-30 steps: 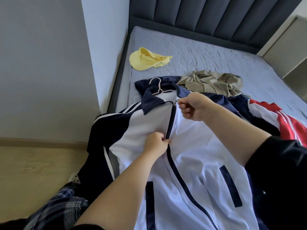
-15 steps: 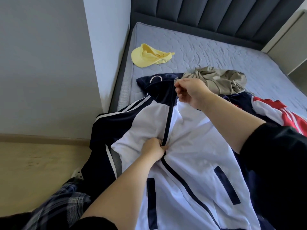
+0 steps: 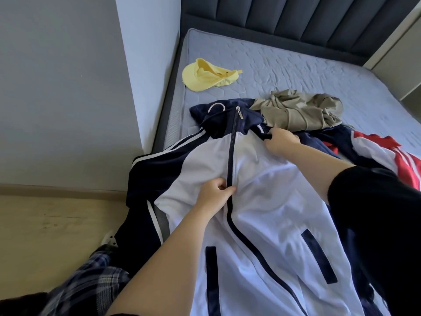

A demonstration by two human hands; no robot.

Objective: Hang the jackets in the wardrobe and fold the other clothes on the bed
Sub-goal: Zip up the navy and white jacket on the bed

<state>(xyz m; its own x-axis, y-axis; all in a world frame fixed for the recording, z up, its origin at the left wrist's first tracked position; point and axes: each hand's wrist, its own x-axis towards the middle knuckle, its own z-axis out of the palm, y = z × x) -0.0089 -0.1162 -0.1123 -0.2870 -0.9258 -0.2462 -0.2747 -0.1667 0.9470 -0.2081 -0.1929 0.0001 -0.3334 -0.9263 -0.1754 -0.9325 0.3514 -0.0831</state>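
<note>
A white and navy track jacket (image 3: 262, 201) lies front-up on the bed, zipped to the collar, its zipper pull (image 3: 239, 114) lying free at the top. A white hanger hook (image 3: 216, 107) pokes out of the collar. My left hand (image 3: 216, 193) pinches the white fabric beside the zipper at chest height. My right hand (image 3: 281, 141) grips the jacket's right shoulder near the collar. An olive garment (image 3: 298, 112) lies crumpled just beyond. A second jacket, navy, white and red (image 3: 387, 156), lies to the right under my right arm.
A yellow cap (image 3: 207, 75) sits on the grey mattress (image 3: 296, 71) near the left edge. A dark padded headboard (image 3: 296, 19) is at the back. A wall corner (image 3: 145, 76) stands left of the bed, above wooden floor (image 3: 45, 231). A pale cabinet (image 3: 401, 60) is at right.
My right hand has let go of the zipper pull at the collar top and moved down right to the jacket's shoulder. My left hand still pinches the front beside the zipper.
</note>
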